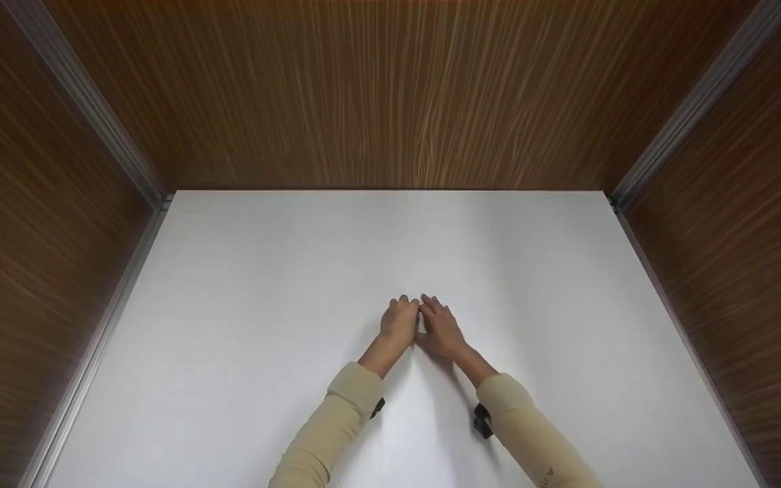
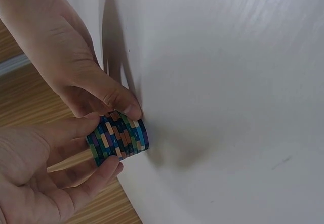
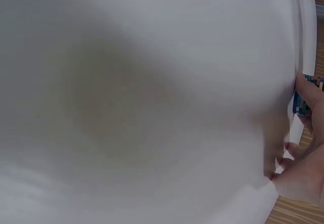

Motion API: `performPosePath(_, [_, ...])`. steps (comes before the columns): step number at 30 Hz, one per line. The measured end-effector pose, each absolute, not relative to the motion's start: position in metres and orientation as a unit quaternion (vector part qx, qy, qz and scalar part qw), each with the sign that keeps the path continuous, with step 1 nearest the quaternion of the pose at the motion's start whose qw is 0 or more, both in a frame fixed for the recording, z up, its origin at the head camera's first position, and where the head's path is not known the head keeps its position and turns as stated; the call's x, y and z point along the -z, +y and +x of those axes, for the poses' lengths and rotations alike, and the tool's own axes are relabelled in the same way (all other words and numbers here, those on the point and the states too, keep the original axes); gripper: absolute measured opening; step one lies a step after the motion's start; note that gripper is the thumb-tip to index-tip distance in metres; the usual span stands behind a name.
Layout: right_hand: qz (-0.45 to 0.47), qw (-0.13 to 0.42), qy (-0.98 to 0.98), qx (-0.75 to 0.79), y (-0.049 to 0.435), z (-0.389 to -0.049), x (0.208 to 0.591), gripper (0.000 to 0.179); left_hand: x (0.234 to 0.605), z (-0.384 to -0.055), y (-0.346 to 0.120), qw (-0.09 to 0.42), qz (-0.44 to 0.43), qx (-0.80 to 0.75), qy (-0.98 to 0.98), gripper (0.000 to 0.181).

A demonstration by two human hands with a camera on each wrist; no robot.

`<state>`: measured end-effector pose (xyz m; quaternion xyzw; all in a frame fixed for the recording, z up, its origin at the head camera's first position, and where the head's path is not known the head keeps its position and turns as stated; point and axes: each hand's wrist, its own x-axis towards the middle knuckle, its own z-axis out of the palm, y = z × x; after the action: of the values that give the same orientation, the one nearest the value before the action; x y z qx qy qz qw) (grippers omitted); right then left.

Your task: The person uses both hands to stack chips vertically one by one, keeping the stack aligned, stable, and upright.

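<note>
Both hands meet over the middle of the white table [image 1: 262,285]. Between them, in the left wrist view, stands a short stack of poker chips [image 2: 119,138], its edges striped in blue, green, orange and purple. The left hand [image 1: 399,322] grips the stack with thumb and fingers on opposite sides. From the other side, the right hand [image 1: 441,331] holds it too, with its thumb [image 2: 121,100] against the lower chips, near the tabletop. In the right wrist view the chips [image 3: 299,102] are partly covered by that hand. From the head, the hands hide most of the stack.
Wood-grain panels [image 1: 390,95] rise behind the table and at both sides. Grey metal rails [image 1: 92,102] run along the corners. Black devices [image 1: 482,420] sit under both cream sleeves [image 1: 526,434]. The tabletop extends all around the hands.
</note>
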<state>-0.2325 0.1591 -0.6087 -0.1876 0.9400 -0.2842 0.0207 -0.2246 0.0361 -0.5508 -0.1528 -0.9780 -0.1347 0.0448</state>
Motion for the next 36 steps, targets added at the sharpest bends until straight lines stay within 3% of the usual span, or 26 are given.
performPosePath(13, [-0.178,0.003,0.942,0.286,0.155,-0.227,0.606,0.057,0.550,-0.223,0.037,0.008,-0.141,0.123,-0.982,0.021])
performPosePath(36, [-0.173,-0.013,0.936,0.305,0.139,-0.215,0.607,0.054,0.546,-0.208,0.030,0.020,-0.117,0.144,-0.982,0.017])
